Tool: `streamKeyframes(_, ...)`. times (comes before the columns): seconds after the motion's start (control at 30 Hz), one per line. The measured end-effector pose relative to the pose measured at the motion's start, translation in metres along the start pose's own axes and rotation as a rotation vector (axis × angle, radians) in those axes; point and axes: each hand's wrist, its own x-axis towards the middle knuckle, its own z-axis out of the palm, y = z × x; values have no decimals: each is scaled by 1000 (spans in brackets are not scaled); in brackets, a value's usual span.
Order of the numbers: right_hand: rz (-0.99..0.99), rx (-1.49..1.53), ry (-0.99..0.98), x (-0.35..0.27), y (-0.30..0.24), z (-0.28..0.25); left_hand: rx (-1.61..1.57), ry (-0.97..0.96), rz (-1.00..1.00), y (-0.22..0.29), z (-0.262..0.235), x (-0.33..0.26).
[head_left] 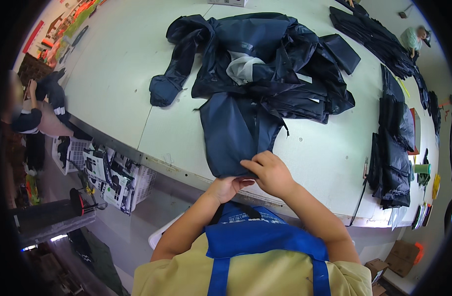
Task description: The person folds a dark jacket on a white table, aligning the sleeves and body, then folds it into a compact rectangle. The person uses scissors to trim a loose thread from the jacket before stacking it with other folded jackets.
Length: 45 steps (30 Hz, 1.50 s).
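Note:
A dark navy garment that looks like a rain jacket (255,34) lies crumpled on the white table, one sleeve (179,64) stretched out to the left. Pale mesh lining shows through an opening in its middle. A broad flap (231,133) of it reaches toward me, down to the table's front edge. My right hand (271,173) pinches the flap's near edge from above, thumb and fingers closed. My left hand (228,188) grips that same edge from below, its fingers partly hidden by the cloth.
Stacks of folded dark garments (394,133) lie at the table's right side, beside a green spool (422,168). More dark garments (371,39) spread at the far right. A white basket (143,182) of packaged goods stands below left. Other people are at both sides.

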Motion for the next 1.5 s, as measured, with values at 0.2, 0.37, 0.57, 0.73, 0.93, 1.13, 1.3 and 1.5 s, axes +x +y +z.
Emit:
streamKeyframes(0.2, -53, 162, -179, -27, -51, 1, -340, 3, 223, -14, -14, -7)
streamKeyframes(0.37, 141, 262, 56, -65, -1, -12, -70, 133, 291, 1, 15, -18)
streamKeyframes(0.57, 236, -252, 125, -49, 34, 40, 270, 516, 155, -13, 36, -40)
streamKeyframes(0.73, 296, 55, 393, -35, 49, 19, 377, 805, 582, 12, 6, -41)
streamKeyframes(0.93, 445, 402, 227, -85, 80, -32, 1760, 60, 716, 92, 0, -45)
streamKeyframes(1.13, 561, -107, -311, -111, 130, -116, 2063, -49, 51, 120, -19, -41)
streamKeyframes(1.3, 365, -278, 357, -109, 71, -48, 1923, 235, 91, 85, -27, -26)
streamKeyframes(1.5, 378, 52, 302, -172, 9, 38, 1688, 502, 186, 75, -33, -22)
